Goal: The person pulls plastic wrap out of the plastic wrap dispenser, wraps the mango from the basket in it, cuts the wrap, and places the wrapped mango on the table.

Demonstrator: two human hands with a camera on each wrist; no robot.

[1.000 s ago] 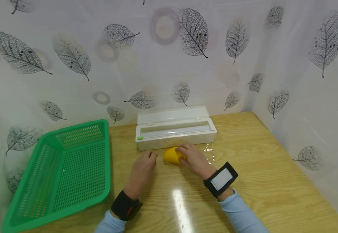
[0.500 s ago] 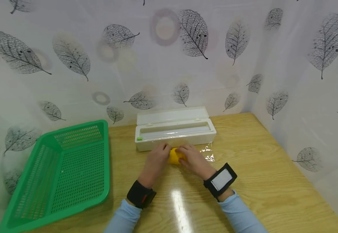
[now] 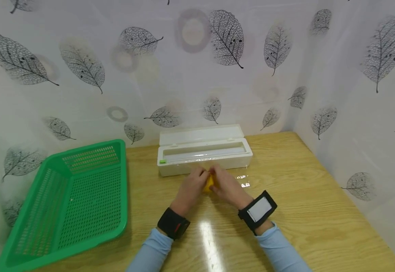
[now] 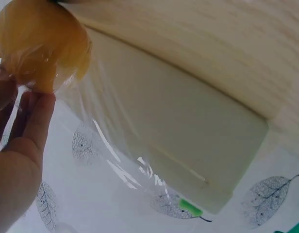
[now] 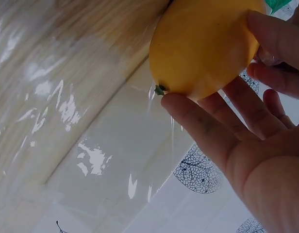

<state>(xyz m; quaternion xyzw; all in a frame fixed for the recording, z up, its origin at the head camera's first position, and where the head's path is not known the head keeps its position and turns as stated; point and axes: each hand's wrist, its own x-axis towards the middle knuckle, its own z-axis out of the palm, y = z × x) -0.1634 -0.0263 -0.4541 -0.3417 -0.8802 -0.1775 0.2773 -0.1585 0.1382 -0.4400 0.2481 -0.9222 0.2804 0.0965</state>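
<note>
A yellow mango (image 3: pixel 209 184) lies on the table between my two hands, largely hidden by them in the head view. My right hand (image 3: pixel 229 189) grips it, one digit by the small green stem (image 5: pixel 160 90) in the right wrist view. My left hand (image 3: pixel 188 190) pinches clear cling film (image 4: pixel 125 150) at the mango's left side, and the film covers that end of the fruit. Film also spreads to the right of the mango. Just behind stands a white cling film box (image 3: pixel 204 166), its lid raised and a roll (image 3: pixel 204 154) inside.
At the left is a large green plastic basket (image 3: pixel 124 196) with slotted walls. A small green piece (image 3: pixel 163 161) sits on the box's left front edge. Leaf-printed sheeting (image 3: pixel 190 83) hangs behind and beside the wooden table (image 3: pixel 302 196).
My left hand has moved right, from beside the mango onto it, bringing film over. The right hand stays on the mango, its fingers now close to the left ones.
</note>
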